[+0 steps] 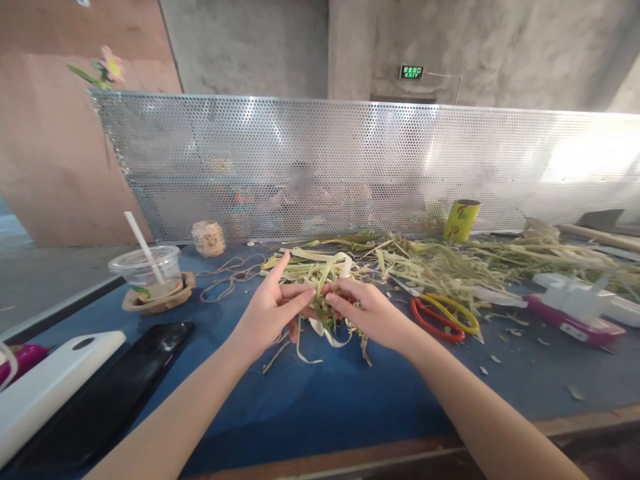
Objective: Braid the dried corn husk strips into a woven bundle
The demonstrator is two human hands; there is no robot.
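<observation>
At the centre of the frame, the left hand (pixel 263 305) and the right hand (pixel 369 308) pinch the green plant strips (pixel 326 313) with their fingertips; both pinches should stay close, firm but gentle; the ends hanging below are better kept untangled.

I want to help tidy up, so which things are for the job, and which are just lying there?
Probably for the job:
plant strips between the fingers
pile of loose strips
scissors, perhaps

Probably just lying about:
plastic cup with a straw
black phone
yellow container
</observation>
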